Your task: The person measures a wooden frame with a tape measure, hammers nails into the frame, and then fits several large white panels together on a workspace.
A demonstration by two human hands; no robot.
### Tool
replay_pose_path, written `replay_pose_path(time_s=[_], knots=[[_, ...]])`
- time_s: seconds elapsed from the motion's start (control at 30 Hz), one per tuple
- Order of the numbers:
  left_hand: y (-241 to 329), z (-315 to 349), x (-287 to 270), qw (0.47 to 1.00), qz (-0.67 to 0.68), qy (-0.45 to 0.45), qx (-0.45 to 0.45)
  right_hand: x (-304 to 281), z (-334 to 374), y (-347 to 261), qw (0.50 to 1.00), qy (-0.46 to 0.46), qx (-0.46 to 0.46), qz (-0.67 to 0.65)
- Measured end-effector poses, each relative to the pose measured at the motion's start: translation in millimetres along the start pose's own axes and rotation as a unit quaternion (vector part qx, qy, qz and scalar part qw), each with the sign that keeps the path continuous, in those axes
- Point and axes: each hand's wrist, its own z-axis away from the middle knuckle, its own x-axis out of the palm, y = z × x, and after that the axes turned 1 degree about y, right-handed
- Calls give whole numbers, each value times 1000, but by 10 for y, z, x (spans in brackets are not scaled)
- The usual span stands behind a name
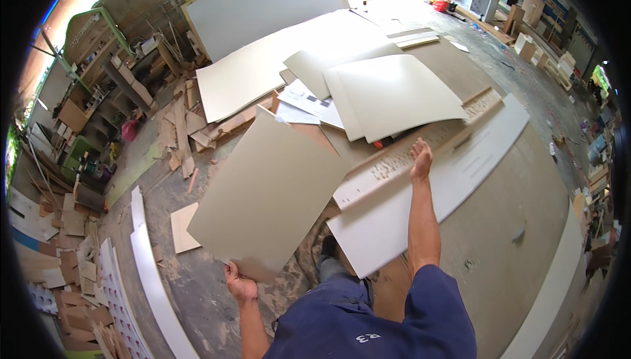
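My left hand is closed on the near edge of a large beige panel, thumb on its upper face. The panel is tilted over the floor to the left of my body, its far corner close to a stack of boards. My right hand is raised ahead of me, fingers stretched out, holding nothing that I can see. Around it are a long board with rows of small holes and a long white board. Just beyond lie overlapping beige panels.
Printed paper sheets lie among the boards ahead. A big white sheet leans at the back. Wood offcuts litter the left floor, near a small pale wood piece and a curved white strip. A large brown board spreads to the right.
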Motion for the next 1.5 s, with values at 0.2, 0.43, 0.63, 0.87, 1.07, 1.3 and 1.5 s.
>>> replay_pose_path(time_s=[0.2,0.43,0.63,0.87,1.07,1.3,1.5], knots=[[355,-670,-151,996,-25,66,46,812,-891,110,983,147,-14,107],[340,-1159,-98,997,-23,68,0,990,-1278,7,976,215,42,-2],[228,-1655,30,996,-19,58,-64,1078,-1378,242,985,149,67,-57],[133,-2408,509,996,-25,-39,-74,1003,-1426,241,990,86,21,-108],[-54,-3132,836,993,-11,-60,-103,929,-1310,-421,986,128,-106,3],[-308,-3857,1247,985,37,-82,-147,1362,-558,-1251,995,59,-80,2],[-593,-4091,1529,982,54,-108,-144,683,191,-1179,975,180,-132,12]])
